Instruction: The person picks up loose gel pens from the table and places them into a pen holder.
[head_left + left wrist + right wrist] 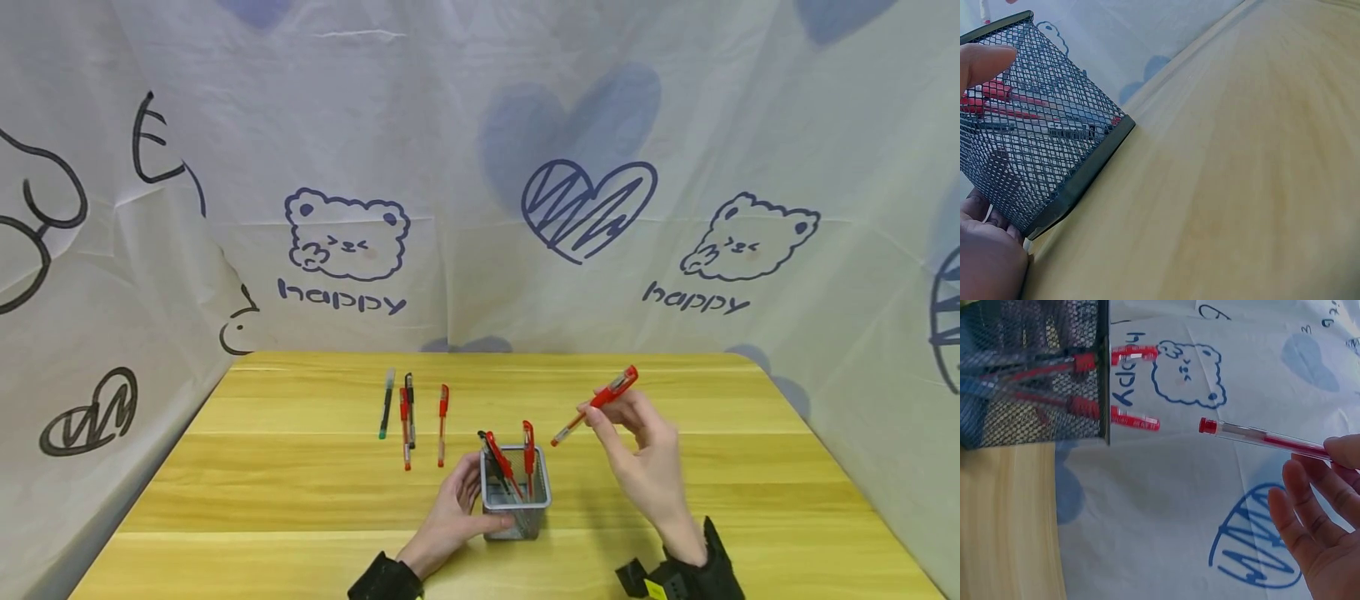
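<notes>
My left hand (455,515) grips a square metal mesh pen holder (516,523) on the table, thumb across its near side and fingers round the left. Inside lean two red pens (528,458) and a black pen (491,460); in the left wrist view they show through the mesh (1054,119). Up and to the right of the holder, my right hand (647,446) pinches another red pen (617,386) between thumb and fingers. That pen tilts, its capped end up and its other end pointing down toward the holder. The right wrist view shows its clear barrel (1247,433) apart from the holder.
Left of the holder on the wooden table (262,467) lie two more red pens (442,425), a black pen (410,408) and a dark pen with a green end (387,404). A white cloth with drawings (465,292) hangs behind the table's far edge.
</notes>
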`<action>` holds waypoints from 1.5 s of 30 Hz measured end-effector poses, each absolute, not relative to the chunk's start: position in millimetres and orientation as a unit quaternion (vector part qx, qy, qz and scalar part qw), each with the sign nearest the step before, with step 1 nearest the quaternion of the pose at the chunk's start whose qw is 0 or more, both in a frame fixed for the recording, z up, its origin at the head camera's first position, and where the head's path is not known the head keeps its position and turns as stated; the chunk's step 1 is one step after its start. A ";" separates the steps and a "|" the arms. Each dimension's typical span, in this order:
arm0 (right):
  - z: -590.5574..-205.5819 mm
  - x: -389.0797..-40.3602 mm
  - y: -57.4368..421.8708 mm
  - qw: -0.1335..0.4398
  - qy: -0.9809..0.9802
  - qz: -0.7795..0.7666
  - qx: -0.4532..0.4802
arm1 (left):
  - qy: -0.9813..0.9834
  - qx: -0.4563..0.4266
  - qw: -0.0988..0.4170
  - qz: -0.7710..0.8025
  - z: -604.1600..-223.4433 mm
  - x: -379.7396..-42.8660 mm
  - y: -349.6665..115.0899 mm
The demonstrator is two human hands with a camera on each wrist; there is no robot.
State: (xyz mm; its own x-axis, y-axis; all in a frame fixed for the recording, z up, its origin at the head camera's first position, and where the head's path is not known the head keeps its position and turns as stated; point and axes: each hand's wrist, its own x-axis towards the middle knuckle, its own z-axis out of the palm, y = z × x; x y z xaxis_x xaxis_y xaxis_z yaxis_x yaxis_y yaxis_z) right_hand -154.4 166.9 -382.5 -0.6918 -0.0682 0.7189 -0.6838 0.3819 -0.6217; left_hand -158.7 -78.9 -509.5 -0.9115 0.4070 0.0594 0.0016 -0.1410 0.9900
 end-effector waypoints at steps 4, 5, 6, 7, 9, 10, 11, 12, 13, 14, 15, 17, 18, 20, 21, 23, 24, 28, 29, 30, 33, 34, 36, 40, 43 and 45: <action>-380.2 -154.6 156.6 0.314 -0.773 0.487 0.259 | 0.642 0.155 0.138 0.738 -509.4 -158.3 -79.6; -380.0 -155.0 154.1 0.313 -0.773 0.485 0.263 | 0.643 0.154 0.139 0.738 -509.3 -158.2 -79.8; -379.9 -155.4 151.7 0.313 -0.773 0.482 0.267 | 0.644 0.153 0.139 0.737 -509.4 -158.1 -79.9; -379.9 -155.8 149.4 0.313 -0.775 0.478 0.271 | 0.645 0.153 0.139 0.736 -509.3 -158.2 -79.9; -380.1 -156.8 145.2 0.312 -0.778 0.469 0.278 | 0.644 0.153 0.140 0.737 -509.4 -158.2 -79.9; -380.8 -157.8 143.4 0.311 -0.780 0.464 0.282 | 0.643 0.152 0.141 0.737 -509.4 -158.3 -79.9; -381.3 -158.6 141.6 0.309 -0.782 0.461 0.286 | 0.642 0.152 0.141 0.738 -509.4 -158.3 -79.9; -382.0 -159.4 140.1 0.306 -0.784 0.456 0.290 | 0.642 0.152 0.141 0.738 -509.3 -158.4 -79.8; -382.8 -160.2 138.6 0.303 -0.786 0.451 0.294 | 0.641 0.151 0.142 0.739 -509.2 -158.4 -79.8; -383.9 -161.2 137.2 0.301 -0.788 0.446 0.299 | 0.642 0.151 0.142 0.738 -509.2 -158.4 -79.8; -385.5 -162.1 135.9 0.301 -0.789 0.441 0.304 | 0.643 0.150 0.142 0.737 -509.0 -158.4 -79.6; -388.2 -163.1 133.7 0.300 -0.788 0.436 0.315 | 0.646 0.149 0.143 0.735 -508.7 -158.7 -79.4; -390.1 -163.9 132.8 0.299 -0.788 0.433 0.319 | 0.648 0.149 0.143 0.733 -508.6 -158.9 -79.1; -388.7 -163.4 130.0 0.295 -0.789 0.428 0.327 | 0.651 0.147 0.143 0.731 -508.2 -159.4 -78.6; -390.0 -164.7 129.5 0.294 -0.789 0.428 0.330 | 0.651 0.147 0.143 0.730 -508.0 -159.6 -78.3; -392.1 -166.9 129.0 0.286 -0.793 0.425 0.331 | 0.653 0.147 0.141 0.730 -507.7 -159.8 -77.9; -393.1 -168.1 128.9 0.284 -0.794 0.424 0.332 | 0.653 0.147 0.141 0.730 -507.6 -159.7 -77.8; -400.1 -171.7 130.1 0.275 -0.801 0.419 0.327 | 0.653 0.148 0.141 0.730 -507.3 -159.0 -77.7; -400.8 -171.6 130.1 0.272 -0.804 0.417 0.325 | 0.652 0.148 0.142 0.730 -507.3 -158.8 -77.7; -401.1 -171.3 129.7 0.268 -0.807 0.416 0.322 | 0.652 0.148 0.142 0.730 -507.3 -158.7 -77.7; -402.6 -171.0 128.1 0.253 -0.821 0.407 0.311 | 0.654 0.150 0.140 0.728 -507.0 -158.8 -77.7; -403.3 -170.9 127.6 0.246 -0.826 0.404 0.306 | 0.654 0.149 0.140 0.728 -506.9 -158.8 -77.7; -405.1 -171.0 126.7 0.233 -0.835 0.403 0.293 | 0.655 0.149 0.138 0.728 -506.8 -158.7 -77.6; -413.2 -169.1 131.4 0.220 -0.840 0.420 0.265 | 0.654 0.151 0.137 0.728 -507.6 -159.2 -77.8; -421.7 -167.1 142.7 0.194 -0.830 0.468 0.235 | 0.654 0.155 0.137 0.728 -508.5 -159.5 -78.3; -428.8 -167.3 152.0 0.143 -0.819 0.513 0.213 | 0.653 0.157 0.135 0.729 -508.8 -159.4 -79.2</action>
State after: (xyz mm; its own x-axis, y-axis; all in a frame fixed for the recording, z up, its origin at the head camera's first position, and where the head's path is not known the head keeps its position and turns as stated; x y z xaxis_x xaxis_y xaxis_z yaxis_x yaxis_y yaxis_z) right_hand -167.3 152.0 -428.8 -0.8682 -0.2020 0.4533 -0.4960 0.3823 -0.7797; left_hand -159.4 -79.2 -508.8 -0.9146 0.4009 0.0523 0.0083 -0.1108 0.9938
